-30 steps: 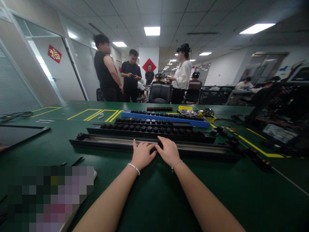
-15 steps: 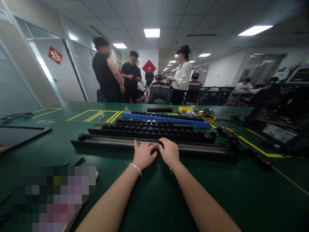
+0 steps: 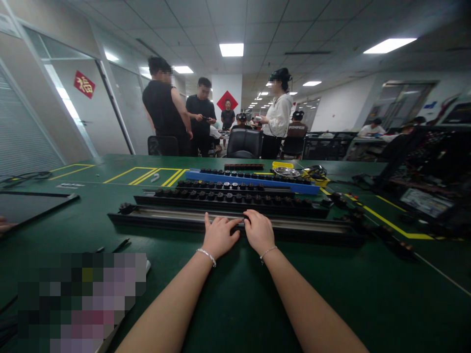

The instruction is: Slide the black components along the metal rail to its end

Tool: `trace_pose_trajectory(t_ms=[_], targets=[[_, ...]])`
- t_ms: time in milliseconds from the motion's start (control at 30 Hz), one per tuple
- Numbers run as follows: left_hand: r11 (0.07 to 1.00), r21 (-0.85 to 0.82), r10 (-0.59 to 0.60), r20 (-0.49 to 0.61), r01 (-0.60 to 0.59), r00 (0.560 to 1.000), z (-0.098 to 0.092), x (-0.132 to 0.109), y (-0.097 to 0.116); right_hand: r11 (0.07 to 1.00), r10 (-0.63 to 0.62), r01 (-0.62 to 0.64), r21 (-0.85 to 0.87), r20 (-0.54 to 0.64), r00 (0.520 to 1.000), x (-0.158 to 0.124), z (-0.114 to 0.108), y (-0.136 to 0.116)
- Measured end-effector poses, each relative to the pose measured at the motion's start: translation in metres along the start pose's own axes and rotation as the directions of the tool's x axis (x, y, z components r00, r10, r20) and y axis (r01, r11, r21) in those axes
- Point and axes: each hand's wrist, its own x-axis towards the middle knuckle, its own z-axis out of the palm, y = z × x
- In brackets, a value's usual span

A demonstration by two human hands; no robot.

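A long black channel (image 3: 162,223) with a bare metal strip inside lies across the table in front of me. My left hand (image 3: 221,236) rests at its near edge, fingers spread, the thumb side close to the other hand. Just beside it, my right hand (image 3: 259,231) has its fingers curled over the channel. Something small and dark shows at its fingertips, mostly hidden. One black round socket-like part (image 3: 127,208) sits at the channel's left end. Behind lies another black strip (image 3: 312,211) carrying a row of similar round parts.
A blue rail (image 3: 301,187) with more black parts lies farther back, near a metal dish (image 3: 287,172) and a yellow tray (image 3: 282,165). Loose black parts (image 3: 395,242) lie at right. A dark panel (image 3: 37,206) is at left. Several people stand or sit beyond the table.
My right hand has shifted very slightly to the right; my left hand stays in place. In the background, a person in a black sleeveless top has moved slightly right.
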Motion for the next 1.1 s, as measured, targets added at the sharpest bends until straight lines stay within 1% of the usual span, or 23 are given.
trace_pose_trajectory(t_ms=[367,533,667,867,1100], targets=[[1.0,0.012,0.005,-0.012,-0.005,1.0,0.001,0.0,0.0,0.999,0.036,-0.037,-0.022,-0.016,0.999,-0.002,-0.002,0.005],[1.0,0.011,-0.01,0.009,0.01,1.0,-0.001,0.0,0.001,0.998,0.054,-0.055,-0.018,-0.065,0.996,-0.004,-0.002,0.007],[1.0,0.008,-0.008,-0.003,0.008,1.0,0.0,0.0,0.0,0.997,0.073,-0.076,-0.021,-0.106,0.992,-0.005,-0.003,0.01],[1.0,0.005,0.003,-0.009,-0.003,1.0,0.002,0.0,-0.001,0.993,0.112,-0.115,-0.024,-0.087,0.99,-0.005,-0.005,0.01],[1.0,0.004,0.003,-0.012,-0.003,1.0,0.001,0.0,-0.001,0.993,0.116,-0.118,-0.026,-0.083,0.99,-0.006,-0.006,0.01]])
